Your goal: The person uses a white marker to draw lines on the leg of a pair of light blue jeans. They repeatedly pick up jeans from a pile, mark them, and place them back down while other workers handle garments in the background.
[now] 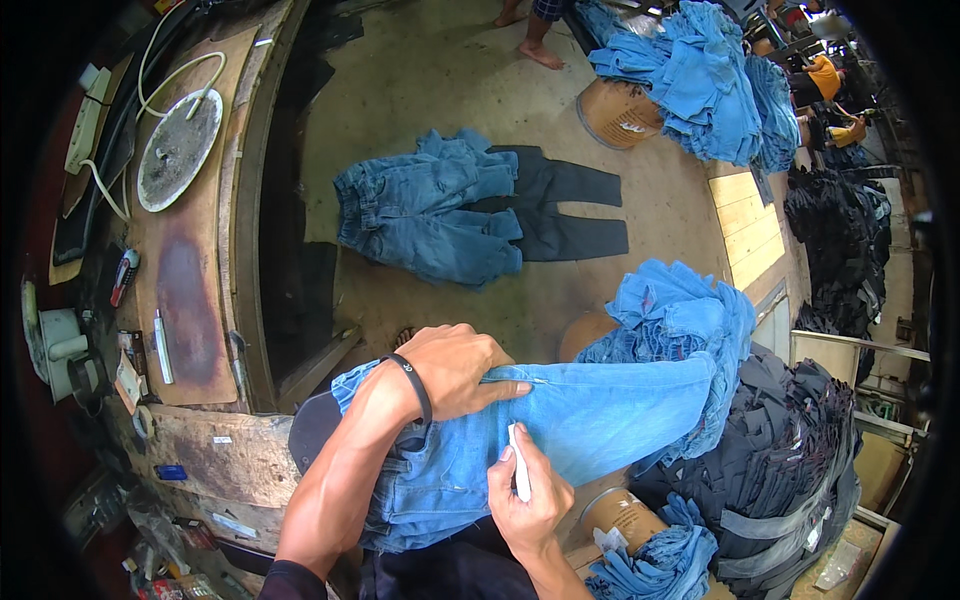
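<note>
A light-blue pair of jeans (610, 400) lies stretched across in front of me, its leg reaching right toward a heap of more blue denim. My left hand (450, 365), with a black band at its wrist, grips the upper edge of the jeans near a seam. In my right hand (532, 500) is a slim white stick-like tool (519, 465), its tip pointing up at the fabric just below my left fingertips. I cannot make out whether that tip touches the cloth. The waist part of the jeans rests close to my body.
On the floor ahead lie blue jeans (430, 215) and dark trousers (580, 210). Blue denim (710, 80) is piled over a brown drum (618, 112); dark garments (780, 450) are heaped at right. A worn wooden bench (190, 330) stands at left. A person's bare foot (541, 54) shows far off.
</note>
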The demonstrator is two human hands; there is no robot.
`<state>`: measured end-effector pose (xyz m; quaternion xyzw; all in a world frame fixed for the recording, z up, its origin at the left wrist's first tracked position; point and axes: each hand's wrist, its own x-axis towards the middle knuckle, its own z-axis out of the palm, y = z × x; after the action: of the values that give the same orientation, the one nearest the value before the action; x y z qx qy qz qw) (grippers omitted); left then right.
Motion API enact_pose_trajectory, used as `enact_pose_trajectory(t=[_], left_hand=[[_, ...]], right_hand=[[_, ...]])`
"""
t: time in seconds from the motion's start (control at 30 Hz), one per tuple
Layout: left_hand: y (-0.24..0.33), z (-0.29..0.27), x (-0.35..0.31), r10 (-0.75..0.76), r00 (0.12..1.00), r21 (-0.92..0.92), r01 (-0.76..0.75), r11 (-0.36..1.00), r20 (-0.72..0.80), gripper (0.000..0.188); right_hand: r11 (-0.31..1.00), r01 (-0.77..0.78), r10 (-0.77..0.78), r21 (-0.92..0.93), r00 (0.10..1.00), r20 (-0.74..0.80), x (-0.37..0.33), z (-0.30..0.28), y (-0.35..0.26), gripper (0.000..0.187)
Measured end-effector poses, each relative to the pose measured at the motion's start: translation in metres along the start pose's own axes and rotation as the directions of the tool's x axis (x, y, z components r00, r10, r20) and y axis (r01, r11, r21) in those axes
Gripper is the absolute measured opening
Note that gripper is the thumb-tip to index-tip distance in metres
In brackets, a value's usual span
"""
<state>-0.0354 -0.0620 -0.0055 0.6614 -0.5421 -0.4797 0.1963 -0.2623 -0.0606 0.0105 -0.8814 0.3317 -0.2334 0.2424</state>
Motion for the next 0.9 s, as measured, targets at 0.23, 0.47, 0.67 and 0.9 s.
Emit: enact_pose_trajectory(t=[0.23, 0.47, 0.67, 0.9], left_hand=[[0.0024, 0.0038, -0.0017, 0.022, 0.998, -0.012, -0.023, 1.0, -0.056, 0.048], [0.0, 0.0062, 0.0009, 0.049, 0.996, -0.005, -0.05, 0.999, -0.074, 0.046], [0.0004, 0.0062, 0.0012, 0.013, 0.999, 0.001, -0.013, 1.0, -0.048, 0.047], [0.0037, 0.0034, 0.001, 0.02, 0.997, -0.019, -0.021, 1.0, -0.074, 0.042]], right_hand=[[0.998, -0.05, 0.052, -0.028, 0.996, 0.069, 0.0028, 0.0005, -0.0021, 0.031], [0.999, 0.016, -0.016, 0.034, 1.0, 0.001, 0.0043, -0.0007, 0.0011, 0.038], [1.0, -0.002, 0.002, 0.001, 0.999, 0.041, 0.0041, 0.0023, 0.0021, 0.038], [0.998, -0.063, 0.064, -0.024, 0.996, 0.06, 0.0039, -0.002, -0.0012, 0.037]])
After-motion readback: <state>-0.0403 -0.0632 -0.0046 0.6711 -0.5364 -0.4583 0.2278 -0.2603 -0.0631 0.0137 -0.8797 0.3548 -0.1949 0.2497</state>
